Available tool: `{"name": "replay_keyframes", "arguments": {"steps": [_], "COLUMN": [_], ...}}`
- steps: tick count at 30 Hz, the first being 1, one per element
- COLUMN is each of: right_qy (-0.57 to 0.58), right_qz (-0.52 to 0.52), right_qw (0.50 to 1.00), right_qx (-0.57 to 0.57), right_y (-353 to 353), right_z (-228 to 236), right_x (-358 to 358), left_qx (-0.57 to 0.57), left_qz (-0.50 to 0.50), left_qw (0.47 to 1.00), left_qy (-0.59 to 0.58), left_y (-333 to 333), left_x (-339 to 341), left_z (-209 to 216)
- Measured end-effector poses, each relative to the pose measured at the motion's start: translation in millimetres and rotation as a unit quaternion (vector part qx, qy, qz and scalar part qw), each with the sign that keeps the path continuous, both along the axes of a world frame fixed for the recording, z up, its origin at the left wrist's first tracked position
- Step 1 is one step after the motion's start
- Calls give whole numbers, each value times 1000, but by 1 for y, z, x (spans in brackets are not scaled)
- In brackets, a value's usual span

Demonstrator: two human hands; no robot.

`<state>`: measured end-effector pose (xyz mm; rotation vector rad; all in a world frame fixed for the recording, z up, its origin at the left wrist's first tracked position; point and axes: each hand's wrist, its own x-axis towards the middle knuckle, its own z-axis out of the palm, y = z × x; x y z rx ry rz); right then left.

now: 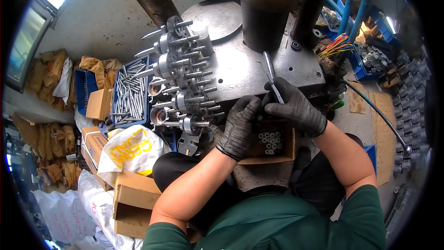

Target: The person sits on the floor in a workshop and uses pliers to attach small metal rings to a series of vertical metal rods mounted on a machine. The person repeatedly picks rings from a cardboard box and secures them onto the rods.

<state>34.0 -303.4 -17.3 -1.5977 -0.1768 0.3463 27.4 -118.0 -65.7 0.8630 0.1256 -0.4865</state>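
Observation:
My right hand (pixel 296 106), in a dark grey knit glove, is closed around a slim silver metal tool (pixel 276 90) with thin pointed ends, perhaps tweezers. Just beyond its fingers a metal shaft (pixel 268 62) points away over the steel plate (pixel 226 81); whether the hand also grips it I cannot tell. My left hand (pixel 241 125), gloved alike, is beside the right one with its fingers curled together. Anything between those fingers is hidden. Below both hands an open cardboard box (pixel 289 146) contains several small ring-shaped metal parts (pixel 270 142).
Several shafts with round rotors (pixel 166 65) stand left on the plate's edge. Beyond them is a blue bin of metal shafts (pixel 132 92). A thick press column (pixel 266 14) rises at the back. Right are coloured wires (pixel 336 46), blue hoses and a bin of metal parts (pixel 372 60).

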Motion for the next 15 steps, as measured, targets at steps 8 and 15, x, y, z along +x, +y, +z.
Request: {"name": "replay_keyframes", "arguments": {"steps": [8,15], "right_qy": [22,57], "right_qz": [-16,-11], "right_qw": [999,996], "right_qx": [42,71], "right_y": [-2,-1], "right_z": [8,14], "right_x": [-3,-4], "left_qx": [-70,-38], "left_qz": [-40,-55], "left_qw": [996,997], "left_qy": [32,28], "left_y": [-2,3], "left_x": [-2,-2], "left_z": [5,2]}}
